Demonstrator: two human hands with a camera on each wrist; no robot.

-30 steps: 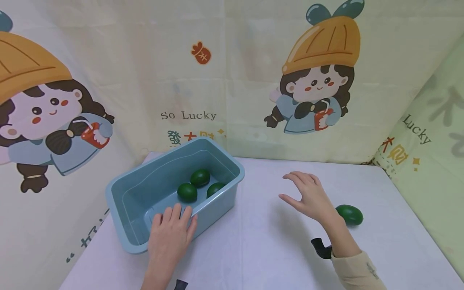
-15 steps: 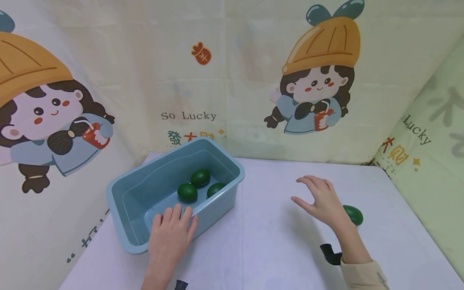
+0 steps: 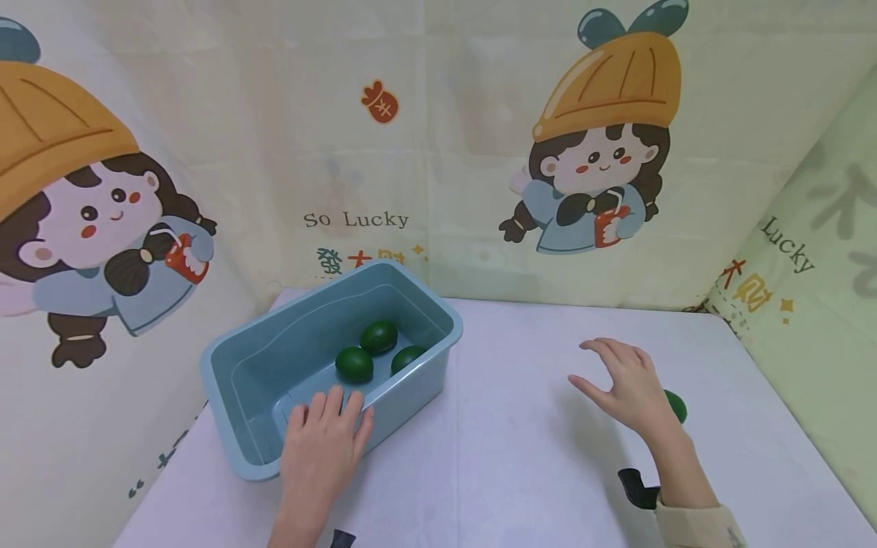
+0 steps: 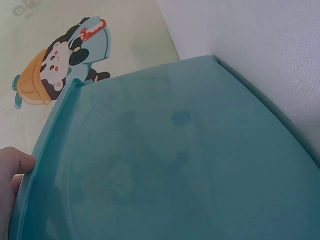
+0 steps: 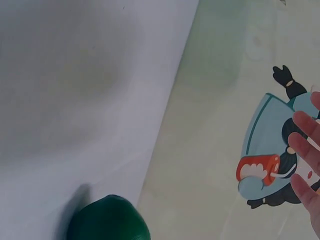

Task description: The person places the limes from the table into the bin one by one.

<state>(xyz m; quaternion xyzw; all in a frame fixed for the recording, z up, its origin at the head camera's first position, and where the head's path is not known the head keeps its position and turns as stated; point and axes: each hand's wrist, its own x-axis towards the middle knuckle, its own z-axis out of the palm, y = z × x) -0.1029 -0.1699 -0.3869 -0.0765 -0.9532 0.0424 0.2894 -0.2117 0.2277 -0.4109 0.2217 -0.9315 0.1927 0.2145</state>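
Observation:
My left hand [image 3: 322, 445] grips the near rim of a blue plastic bin [image 3: 406, 393], fingers hooked over the edge. In the left wrist view, fingertips [image 4: 20, 162] show at that rim, beside the bin's smooth outer wall. Inside lie three smooth, dark green oval fruits [image 3: 354, 364], which look like avocados; the front wall partly hides one. My right hand [image 3: 630, 388] hovers over the table on the right, holding nothing, thumb and fingers spread apart. Another green oval fruit [image 3: 677, 407] lies just beyond its wrist, mostly hidden by it; the right wrist view shows this fruit [image 5: 109, 220] at the bottom.
A white cloth covers the table [image 3: 507, 472]. Cartoon-printed curtains [image 3: 466, 152] stand behind it and at both sides. A black strap end [image 3: 639, 489] sticks out by the right wrist, and another black strap piece [image 3: 342, 539] by the left one.
My right hand has moved right and slightly toward me, covering more of the lone green fruit. The left hand, the bin and the fruits inside have stayed put.

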